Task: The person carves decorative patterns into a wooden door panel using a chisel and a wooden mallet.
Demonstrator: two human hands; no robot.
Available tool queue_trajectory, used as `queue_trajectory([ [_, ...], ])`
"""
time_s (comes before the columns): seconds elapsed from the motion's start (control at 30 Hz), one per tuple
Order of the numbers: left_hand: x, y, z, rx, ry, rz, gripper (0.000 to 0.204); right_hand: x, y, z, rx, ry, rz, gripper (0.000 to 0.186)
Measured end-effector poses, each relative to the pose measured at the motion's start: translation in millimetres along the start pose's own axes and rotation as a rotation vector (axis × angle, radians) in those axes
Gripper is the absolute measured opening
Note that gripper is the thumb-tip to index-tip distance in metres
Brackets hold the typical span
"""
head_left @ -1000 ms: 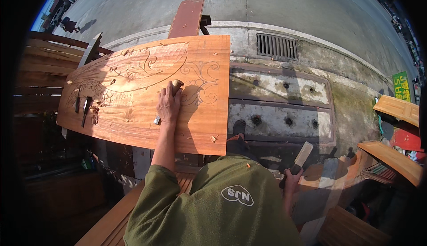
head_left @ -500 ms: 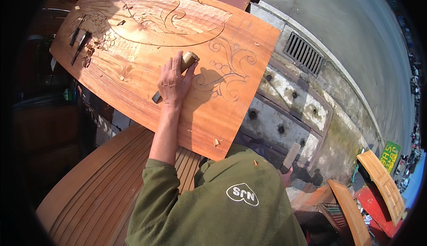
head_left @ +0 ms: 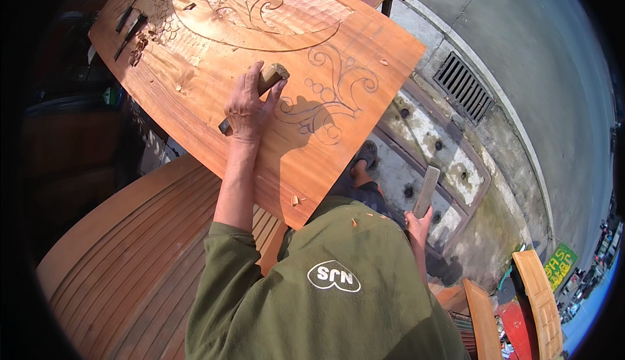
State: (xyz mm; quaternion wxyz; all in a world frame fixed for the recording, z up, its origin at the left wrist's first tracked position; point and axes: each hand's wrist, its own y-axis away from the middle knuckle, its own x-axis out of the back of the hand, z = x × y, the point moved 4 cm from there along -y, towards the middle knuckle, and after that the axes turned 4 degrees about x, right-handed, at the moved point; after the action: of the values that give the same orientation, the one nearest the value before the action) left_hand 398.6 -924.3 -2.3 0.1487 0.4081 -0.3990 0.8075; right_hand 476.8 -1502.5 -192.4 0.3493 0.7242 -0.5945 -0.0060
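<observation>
My left hand (head_left: 246, 109) is closed round a chisel (head_left: 273, 77), its wooden handle end showing above the fingers and its dark metal blade below the palm. It is held above a large wooden panel (head_left: 384, 44). Right of this hand, a pencilled scroll pattern (head_left: 329, 93) is drawn on the panel, and carved scrolls (head_left: 260, 8) lie farther off. Away to the right, off the panel's edge, my right hand (head_left: 418, 224) grips the lower end of a flat grey-brown bar (head_left: 426, 189), which points up and away.
Two dark chisels (head_left: 130, 33) lie among wood shavings at the panel's far left. A slatted wooden piece (head_left: 130, 243) stands at lower left. Beyond the panel are a drain grate (head_left: 463, 86) and paving. Door-like wooden panels (head_left: 539, 301) stand at lower right.
My right hand with the bar has come up and farther into view. My left hand stays closed on the chisel. The whole view has shifted slightly.
</observation>
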Motion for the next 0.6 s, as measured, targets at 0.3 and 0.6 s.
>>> queue_trajectory([
  [0.3,-23.0,47.4,245.6,-0.388,0.386,-0.37,0.065,31.0,-98.1,-24.1,0.151,0.15,-0.101,0.086],
  [0.6,-53.4,19.4,226.3,-0.231,0.299,-0.378,0.06,62.0,-155.7,-35.9,0.35,0.331,-0.009,0.089],
])
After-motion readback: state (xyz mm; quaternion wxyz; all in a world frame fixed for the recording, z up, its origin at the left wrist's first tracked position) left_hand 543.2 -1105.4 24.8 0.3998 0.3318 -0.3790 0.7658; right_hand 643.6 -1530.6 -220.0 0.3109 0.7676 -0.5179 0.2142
